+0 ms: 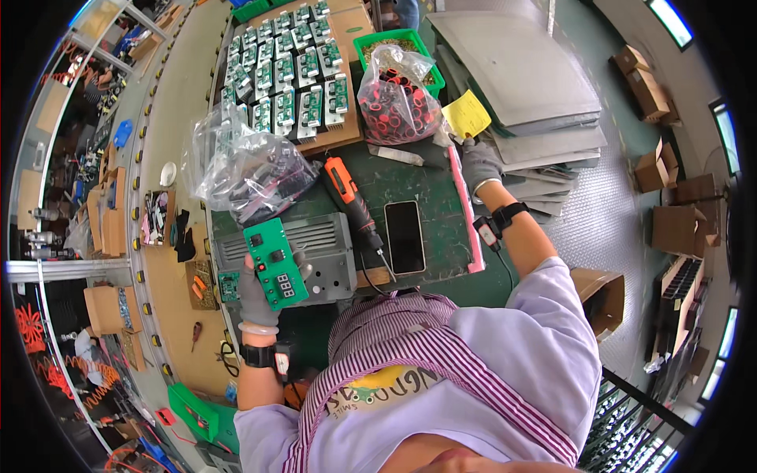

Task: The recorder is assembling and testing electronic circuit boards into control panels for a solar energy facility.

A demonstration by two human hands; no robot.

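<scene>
A green circuit board (275,263) was held upright in the gloved left hand (260,296), fingers closed around its lower edge, above a grey metal housing (327,252) on the green bench mat (430,189). The gloved right hand (479,164) was extended to the far right bench edge, beside a stack of grey panels (528,87); whether it gripped anything could not be determined. An orange electric screwdriver (352,201) and a dark phone (404,236) were observed lying between the hands.
</scene>
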